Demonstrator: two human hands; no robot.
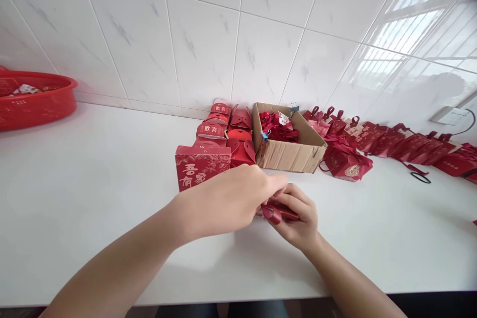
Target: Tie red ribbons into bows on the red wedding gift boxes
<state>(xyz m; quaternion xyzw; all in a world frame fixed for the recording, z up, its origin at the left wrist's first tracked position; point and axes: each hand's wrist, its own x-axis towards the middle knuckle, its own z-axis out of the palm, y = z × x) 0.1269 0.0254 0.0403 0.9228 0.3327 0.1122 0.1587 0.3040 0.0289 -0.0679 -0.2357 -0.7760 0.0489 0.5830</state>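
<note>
A small dark red gift box lies in my right hand, whose fingers are wrapped round its sides. A shiny red ribbon end curls out beside my right thumb. My left hand reaches across from the left, with its fingers bent down and pinched at the top of the box. What the left fingertips grip, likely part of the ribbon, is mostly covered by the hand itself. Just behind my left wrist stands a red gift box with white lettering.
Two rows of red gift boxes stand by a cardboard box with red ribbons inside. Beribboned boxes line the tiled wall at right, near a black ring. A red plastic basket sits far left.
</note>
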